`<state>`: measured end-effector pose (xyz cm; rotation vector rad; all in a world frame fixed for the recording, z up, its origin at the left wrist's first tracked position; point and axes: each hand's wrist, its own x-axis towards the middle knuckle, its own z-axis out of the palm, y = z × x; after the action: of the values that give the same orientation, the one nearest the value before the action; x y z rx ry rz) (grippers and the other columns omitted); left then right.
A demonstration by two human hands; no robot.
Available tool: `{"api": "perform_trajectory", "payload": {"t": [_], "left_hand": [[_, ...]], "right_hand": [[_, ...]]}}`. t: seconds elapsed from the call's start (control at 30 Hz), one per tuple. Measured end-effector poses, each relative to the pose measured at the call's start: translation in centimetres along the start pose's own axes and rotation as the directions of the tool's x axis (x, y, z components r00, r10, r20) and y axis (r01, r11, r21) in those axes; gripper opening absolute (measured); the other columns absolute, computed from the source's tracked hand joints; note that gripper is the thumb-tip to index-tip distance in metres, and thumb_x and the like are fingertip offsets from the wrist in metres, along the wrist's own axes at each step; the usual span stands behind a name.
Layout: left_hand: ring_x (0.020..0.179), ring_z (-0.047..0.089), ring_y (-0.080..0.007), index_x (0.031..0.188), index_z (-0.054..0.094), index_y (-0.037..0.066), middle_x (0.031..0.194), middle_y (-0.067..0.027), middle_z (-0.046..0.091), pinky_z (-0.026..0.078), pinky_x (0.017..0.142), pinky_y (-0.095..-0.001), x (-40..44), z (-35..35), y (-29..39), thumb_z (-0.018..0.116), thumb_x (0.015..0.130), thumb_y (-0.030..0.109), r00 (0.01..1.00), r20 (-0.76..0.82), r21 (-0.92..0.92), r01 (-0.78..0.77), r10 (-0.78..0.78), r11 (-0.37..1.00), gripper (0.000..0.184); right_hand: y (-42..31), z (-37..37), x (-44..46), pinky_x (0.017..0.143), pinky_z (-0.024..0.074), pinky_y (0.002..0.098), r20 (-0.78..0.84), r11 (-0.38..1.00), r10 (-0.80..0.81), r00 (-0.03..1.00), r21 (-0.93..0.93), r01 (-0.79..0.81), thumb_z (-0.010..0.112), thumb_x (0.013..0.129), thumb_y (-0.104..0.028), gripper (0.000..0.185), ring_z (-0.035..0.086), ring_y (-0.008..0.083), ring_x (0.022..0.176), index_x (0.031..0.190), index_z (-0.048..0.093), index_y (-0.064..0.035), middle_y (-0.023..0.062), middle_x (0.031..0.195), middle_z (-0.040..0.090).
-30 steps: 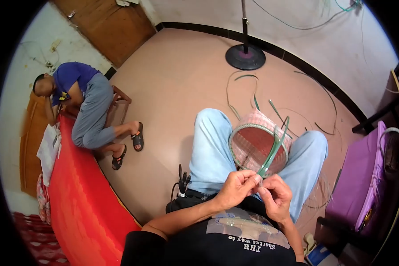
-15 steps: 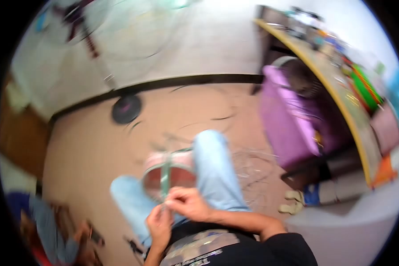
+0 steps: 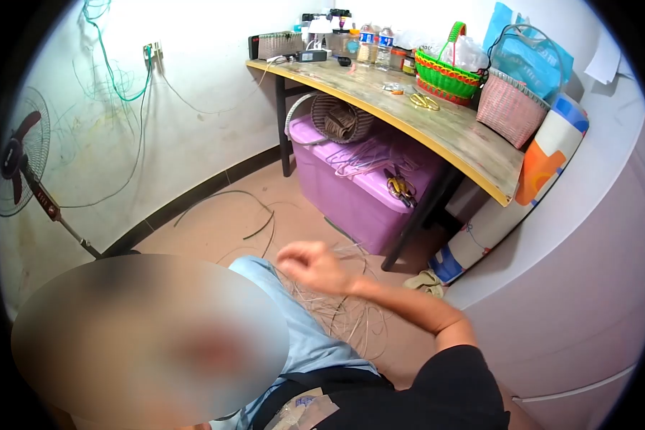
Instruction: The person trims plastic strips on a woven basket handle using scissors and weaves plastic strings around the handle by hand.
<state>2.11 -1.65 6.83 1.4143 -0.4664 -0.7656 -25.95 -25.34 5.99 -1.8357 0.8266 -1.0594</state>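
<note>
Right hand [image 3: 312, 266] beside knee [image 3: 254, 269], fingers curled, grip unclear; left fingers untellable behind blur; scissors [image 3: 424, 102] between green basket [image 3: 448, 79] and front edge of worktop [image 3: 466, 147], presumably for reach.

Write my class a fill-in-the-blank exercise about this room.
The large box under the table is ____.
The fan stands at the picture's ____ side.
On the table, the pink basket stands beside a mostly ____ basket.

Missing words: purple; left; green.
</note>
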Motion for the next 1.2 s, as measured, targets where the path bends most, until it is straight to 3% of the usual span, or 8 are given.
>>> {"api": "perform_trajectory", "payload": {"t": [0.17, 0.4, 0.67, 0.7, 0.77, 0.83, 0.93, 1.2], "left_hand": [[0.048, 0.034, -0.0043, 0.082, 0.048, 0.008, 0.062, 0.0024, 0.04, 0.027, 0.04, -0.0178, 0.2, -0.4, 1.0, 0.047, 0.096, 0.017, 0.999, 0.046, -0.072, -0.01, 0.013, 0.997, 0.017], [0.045, 0.033, -0.0044, 0.083, 0.051, 0.006, 0.061, 0.0033, 0.039, 0.029, 0.042, -0.0194, -0.5, 1.9, 2.4, 0.049, 0.095, 0.018, 0.994, 0.104, -0.061, -0.005, 0.011, 0.998, 0.017], [0.038, 0.031, -0.0027, 0.074, 0.05, 0.004, 0.053, 0.0038, 0.039, 0.023, 0.035, -0.0194, -1.1, 2.6, 5.6, 0.054, 0.091, 0.016, 0.997, 0.004, 0.002, 0.072, -0.072, 0.997, 0.02], [0.039, 0.032, -0.0034, 0.077, 0.054, 0.001, 0.054, 0.0026, 0.042, 0.025, 0.037, -0.0209, -1.4, 2.8, 5.6, 0.054, 0.091, 0.016, 0.995, 0.015, 0.027, 0.095, -0.095, 0.995, 0.02], [0.044, 0.039, -0.0043, 0.085, 0.058, -0.002, 0.058, 0.0002, 0.047, 0.029, 0.039, -0.0197, -1.3, 2.5, 4.6, 0.053, 0.094, 0.016, 0.989, 0.09, -0.013, 0.117, -0.116, 0.993, 0.02], [0.047, 0.043, -0.0038, 0.099, 0.055, 0.0, 0.062, -0.001, 0.052, 0.033, 0.042, -0.0176, -1.4, 2.4, 4.0, 0.054, 0.093, 0.012, 0.989, 0.097, -0.027, 0.113, -0.11, 0.993, 0.014], [0.052, 0.047, -0.0044, 0.114, 0.049, 0.0, 0.067, -0.0017, 0.053, 0.036, 0.045, -0.0185, -2.3, 2.6, 5.2, 0.057, 0.089, 0.003, 0.99, 0.141, 0.006, -0.017, 0.016, 1.0, 0.027], [0.068, 0.055, -0.0096, 0.105, 0.059, 0.0, 0.085, -0.0054, 0.056, 0.046, 0.06, -0.0232, -1.4, 0.6, 4.7, 0.061, 0.083, -0.002, 0.962, 0.17, 0.344, -0.261, 0.213, 0.902, 0.022]], "right_hand": [[0.0, -15.3, 5.3, 0.065, 0.0509, 0.0316, -0.307, 0.864, -0.257, 0.916, -0.498, 0.076, 0.059, 0.078, -0.011, 0.016, 0.065, 0.0222, 0.067, 0.085, 0.066, 0.0013, 0.0158, 0.077, 0.066], [10.8, -27.2, 4.2, 0.081, 0.0476, 0.0459, -0.447, 0.387, 0.256, 0.857, -0.765, -0.514, 0.057, 0.076, -0.012, 0.022, 0.06, 0.0444, 0.092, 0.081, 0.065, 0.008, 0.0317, 0.091, 0.059], [23.3, -33.2, 3.9, 0.074, 0.0471, 0.044, -0.605, 0.266, 0.322, 0.728, -0.68, -0.683, 0.062, 0.076, -0.044, 0.054, 0.063, 0.0353, 0.089, 0.103, 0.062, 0.0034, 0.0254, 0.098, 0.064], [26.6, -35.2, 3.7, 0.069, 0.0472, 0.0429, -0.493, 0.53, 0.256, 0.831, -0.647, -0.547, 0.063, 0.079, -0.045, 0.052, 0.064, 0.0319, 0.079, 0.096, 0.063, 0.0045, 0.0251, 0.091, 0.065], [27.5, -35.9, 5.2, 0.052, 0.0449, 0.0366, -0.474, 0.361, 0.244, 0.846, -0.765, -0.533, 0.067, 0.081, -0.044, 0.045, 0.057, 0.0204, 0.054, 0.08, 0.068, 0.0014, 0.0101, 0.06, 0.061], [33.2, -38.8, 5.3, 0.038, 0.031, 0.0288, -0.413, 0.668, 0.327, 0.85, -0.535, -0.517, 0.067, 0.082, -0.031, 0.031, 0.043, 0.0101, 0.039, 0.07, 0.066, -0.0028, -0.0002, 0.052, 0.05], [32.8, -39.8, 5.7, 0.038, 0.0319, 0.0298, -0.551, 0.272, 0.535, 0.64, -0.605, -0.748, 0.062, 0.085, -0.016, 0.016, 0.044, 0.0119, 0.04, 0.075, 0.064, -0.0042, -0.0011, 0.053, 0.05], [28.9, -38.5, 5.1, 0.041, 0.0322, 0.0246, -0.631, 0.421, 0.392, 0.669, -0.523, -0.741, 0.061, 0.087, -0.016, 0.012, 0.044, 0.0082, 0.047, 0.085, 0.063, -0.0042, -0.0019, 0.059, 0.05]]}}
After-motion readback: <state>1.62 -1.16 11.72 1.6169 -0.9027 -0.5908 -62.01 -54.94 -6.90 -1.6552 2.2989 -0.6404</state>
